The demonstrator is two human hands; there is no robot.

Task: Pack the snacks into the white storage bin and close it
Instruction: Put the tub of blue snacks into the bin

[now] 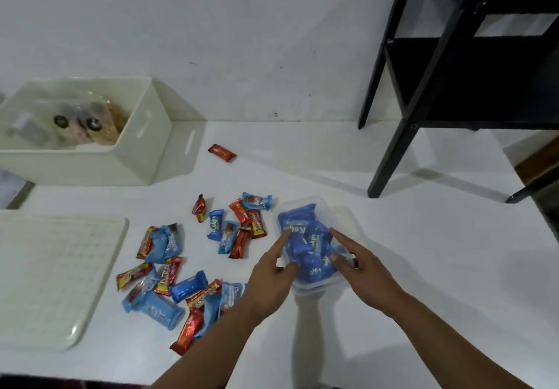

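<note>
A clear plastic container full of dark blue snack packets sits on the white floor. My left hand rests on its left side, fingers touching the packets and rim. My right hand lies on its right side, fingers spread over the packets. The white storage bin stands open at the far left with a few clear packs of snacks inside. Its white lid lies flat at the near left. Several red and blue snack bars are scattered between lid and container.
One red bar lies alone beside the bin. A black shelf frame stands at the far right, its legs on the floor. A white wall runs behind the bin.
</note>
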